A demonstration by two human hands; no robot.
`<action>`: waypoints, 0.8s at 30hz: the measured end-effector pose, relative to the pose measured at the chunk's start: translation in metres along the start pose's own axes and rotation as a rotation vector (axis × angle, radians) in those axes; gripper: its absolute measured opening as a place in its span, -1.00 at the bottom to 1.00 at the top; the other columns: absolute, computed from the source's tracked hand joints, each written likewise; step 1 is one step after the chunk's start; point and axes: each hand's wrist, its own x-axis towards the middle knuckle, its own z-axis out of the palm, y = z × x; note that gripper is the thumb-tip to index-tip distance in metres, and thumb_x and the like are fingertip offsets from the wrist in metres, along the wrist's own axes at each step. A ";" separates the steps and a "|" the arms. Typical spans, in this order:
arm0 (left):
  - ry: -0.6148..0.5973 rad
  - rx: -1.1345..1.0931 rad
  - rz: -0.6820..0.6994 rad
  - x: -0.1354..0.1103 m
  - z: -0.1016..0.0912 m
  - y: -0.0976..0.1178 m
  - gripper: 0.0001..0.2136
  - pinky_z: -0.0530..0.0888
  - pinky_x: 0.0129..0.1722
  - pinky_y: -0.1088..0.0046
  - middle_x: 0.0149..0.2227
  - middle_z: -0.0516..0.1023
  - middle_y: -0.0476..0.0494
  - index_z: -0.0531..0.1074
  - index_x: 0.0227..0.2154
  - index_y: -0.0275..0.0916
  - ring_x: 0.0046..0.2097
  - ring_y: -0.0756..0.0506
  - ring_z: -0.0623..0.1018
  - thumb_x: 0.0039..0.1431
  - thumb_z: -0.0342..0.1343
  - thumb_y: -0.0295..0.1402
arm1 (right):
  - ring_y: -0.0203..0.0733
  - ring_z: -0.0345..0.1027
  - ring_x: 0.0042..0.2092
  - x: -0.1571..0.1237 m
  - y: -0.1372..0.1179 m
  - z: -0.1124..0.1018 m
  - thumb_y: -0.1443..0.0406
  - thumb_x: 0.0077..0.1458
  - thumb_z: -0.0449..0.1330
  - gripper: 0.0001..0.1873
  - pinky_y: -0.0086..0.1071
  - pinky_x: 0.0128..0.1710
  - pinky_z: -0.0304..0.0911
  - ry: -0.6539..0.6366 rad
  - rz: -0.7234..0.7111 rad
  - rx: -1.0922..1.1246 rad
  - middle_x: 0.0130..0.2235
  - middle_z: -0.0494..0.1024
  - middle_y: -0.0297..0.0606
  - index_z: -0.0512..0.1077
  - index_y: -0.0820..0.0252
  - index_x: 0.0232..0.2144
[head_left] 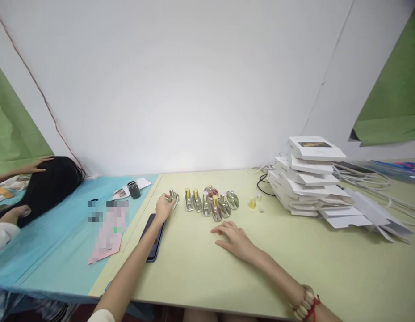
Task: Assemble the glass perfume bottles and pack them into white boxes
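Observation:
My left hand (pixel 164 207) is closed on a small glass perfume bottle (pixel 173 197) with a silver top, left of the other bottles. Right of it, several similar bottles stand close together, among them a gold-capped bottle (pixel 189 200), a silver-capped bottle (pixel 206 205) and a round reddish bottle (pixel 210 191) at the back. Just in front of this group, my right hand (pixel 234 241) hovers low or rests on the table, fingers apart and holding nothing. A dark phone (pixel 157 245) lies beside my left forearm, which covers part of it.
Loose caps, one a yellow cap (pixel 252 204), lie right of the bottles. Further right is a leaning stack of white boxes (pixel 308 179) with cables behind. On the blue cloth (pixel 60 250) are a dark jar (pixel 134 190) and a pink packet (pixel 110 237). Another person's hands touch a black bundle (pixel 56 188).

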 end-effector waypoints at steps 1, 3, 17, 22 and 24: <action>0.001 -0.019 0.004 0.005 0.001 0.003 -0.74 0.31 -0.45 0.52 -0.38 0.47 -0.11 0.30 -0.33 -0.28 -0.43 -0.02 0.49 0.00 0.08 -0.19 | -0.04 0.18 -0.01 0.000 -0.001 0.001 0.10 0.05 0.05 -0.68 -0.08 -0.05 0.09 0.001 0.008 0.001 -0.14 0.41 -0.24 0.37 -0.04 -0.13; 0.028 -0.052 0.007 0.010 0.002 0.011 -0.69 0.33 -0.44 0.51 -0.31 0.45 -0.15 0.29 -0.25 -0.30 -0.40 -0.02 0.50 0.01 0.07 -0.18 | -0.05 0.18 -0.01 -0.002 -0.002 0.003 0.10 0.06 0.03 -0.69 -0.08 -0.05 0.08 0.012 0.013 0.008 -0.13 0.42 -0.25 0.37 -0.06 -0.14; -0.123 -0.083 0.184 -0.021 0.045 0.025 -0.47 0.33 -0.27 0.32 -0.19 0.43 -0.20 0.04 0.03 -0.18 -0.18 -0.20 0.47 0.00 0.07 -0.22 | -0.11 0.21 -0.05 -0.003 -0.001 0.000 0.08 0.03 0.09 -0.73 -0.19 -0.06 0.08 0.054 0.019 0.052 -0.21 0.46 -0.34 0.42 -0.08 -0.21; -0.022 -0.066 0.141 -0.005 0.035 0.009 -0.66 0.34 -0.25 0.35 -0.16 0.42 -0.18 0.16 -0.06 -0.18 -0.15 -0.16 0.46 0.07 0.00 -0.29 | -0.11 0.22 -0.05 -0.003 0.001 0.000 0.07 0.00 0.12 -0.74 -0.22 -0.08 0.10 0.075 0.028 0.073 -0.25 0.47 -0.35 0.44 -0.08 -0.24; 0.061 -0.070 0.157 -0.006 0.031 0.008 -0.68 0.35 -0.23 0.36 -0.12 0.37 -0.18 0.19 -0.09 -0.19 -0.12 -0.14 0.44 0.07 0.01 -0.29 | -0.11 0.23 -0.05 -0.002 0.002 0.000 0.07 -0.01 0.13 -0.73 -0.23 -0.08 0.10 0.081 0.023 0.077 -0.25 0.47 -0.34 0.44 -0.07 -0.24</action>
